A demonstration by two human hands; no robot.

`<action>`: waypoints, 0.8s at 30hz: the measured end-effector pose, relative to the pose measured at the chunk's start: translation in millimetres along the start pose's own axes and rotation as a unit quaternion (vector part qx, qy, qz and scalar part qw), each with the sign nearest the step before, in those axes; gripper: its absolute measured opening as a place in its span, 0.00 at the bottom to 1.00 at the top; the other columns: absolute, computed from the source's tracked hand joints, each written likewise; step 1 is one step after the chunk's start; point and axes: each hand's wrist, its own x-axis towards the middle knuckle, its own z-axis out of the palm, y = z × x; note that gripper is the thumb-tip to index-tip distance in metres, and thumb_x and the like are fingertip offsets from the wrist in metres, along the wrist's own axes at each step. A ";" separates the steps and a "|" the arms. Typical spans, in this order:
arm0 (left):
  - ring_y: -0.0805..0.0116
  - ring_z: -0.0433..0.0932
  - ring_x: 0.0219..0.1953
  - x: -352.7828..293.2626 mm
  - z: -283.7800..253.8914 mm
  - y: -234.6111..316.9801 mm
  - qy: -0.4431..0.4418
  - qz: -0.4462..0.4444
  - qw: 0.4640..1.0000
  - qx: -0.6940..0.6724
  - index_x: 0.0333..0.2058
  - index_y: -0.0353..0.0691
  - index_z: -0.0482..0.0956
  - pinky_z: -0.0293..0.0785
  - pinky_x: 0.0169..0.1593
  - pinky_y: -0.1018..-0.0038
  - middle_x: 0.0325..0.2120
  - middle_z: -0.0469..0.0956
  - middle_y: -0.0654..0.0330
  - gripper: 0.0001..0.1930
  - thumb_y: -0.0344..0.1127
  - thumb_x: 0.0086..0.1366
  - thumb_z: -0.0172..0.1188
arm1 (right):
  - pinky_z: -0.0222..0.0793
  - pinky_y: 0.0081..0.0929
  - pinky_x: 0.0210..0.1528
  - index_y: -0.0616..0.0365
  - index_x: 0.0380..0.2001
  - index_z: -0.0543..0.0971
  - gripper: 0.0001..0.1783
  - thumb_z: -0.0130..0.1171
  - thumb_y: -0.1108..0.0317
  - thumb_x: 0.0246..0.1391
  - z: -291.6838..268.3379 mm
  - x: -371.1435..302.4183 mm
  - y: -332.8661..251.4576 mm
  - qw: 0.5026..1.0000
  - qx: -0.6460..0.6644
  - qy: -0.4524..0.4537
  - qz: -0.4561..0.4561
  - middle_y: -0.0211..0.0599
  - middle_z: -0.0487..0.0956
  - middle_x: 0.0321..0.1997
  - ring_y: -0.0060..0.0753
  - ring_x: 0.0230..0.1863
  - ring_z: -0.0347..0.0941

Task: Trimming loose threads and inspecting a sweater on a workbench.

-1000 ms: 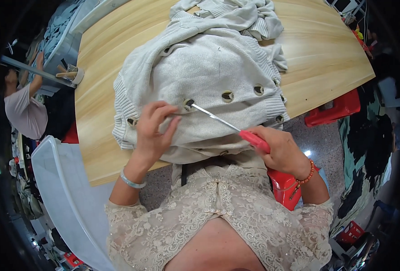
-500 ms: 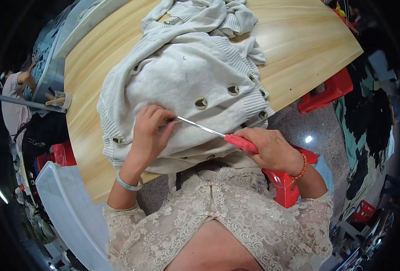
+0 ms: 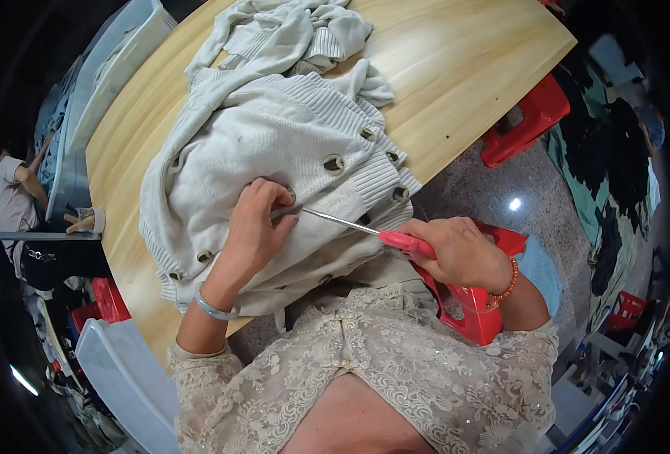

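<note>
A cream knit cardigan (image 3: 229, 151) with large dark-centred buttons (image 3: 334, 163) lies bunched on the wooden table in front of me. Thumb and fingers of my left hand (image 3: 255, 219) are closed in a pinch on its front, beside one button (image 3: 290, 196). My right hand (image 3: 456, 246) grips the red handle of a tool with a thin straight metal shaft (image 3: 342, 221). This shaft crosses above the knit, its tip close to my left fingertips. What kind of tip it has is too small to tell.
The table (image 3: 456, 60) is pale wood. Red stools (image 3: 531, 113) stand on the right, and white bins (image 3: 119, 371) at the left. Heaped dark and green clothes (image 3: 600, 166) lie on the floor at far right. Another person (image 3: 17, 189) is at the far left.
The whole view has shifted, so table and cardigan appear farther left. The cardigan's buttoned front lies a little differently around my left hand. Both hands keep their holds, with the tool still between them.
</note>
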 end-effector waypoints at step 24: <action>0.56 0.75 0.36 16.9 4.5 32.1 0.057 0.057 0.994 0.069 0.39 0.36 0.77 0.74 0.41 0.64 0.34 0.74 0.54 0.14 0.27 0.55 0.69 | 0.73 0.44 0.43 0.55 0.48 0.77 0.18 0.62 0.71 0.53 10.4 -14.3 24.7 0.991 0.078 0.107 -0.018 0.48 0.81 0.39 0.54 0.41 0.78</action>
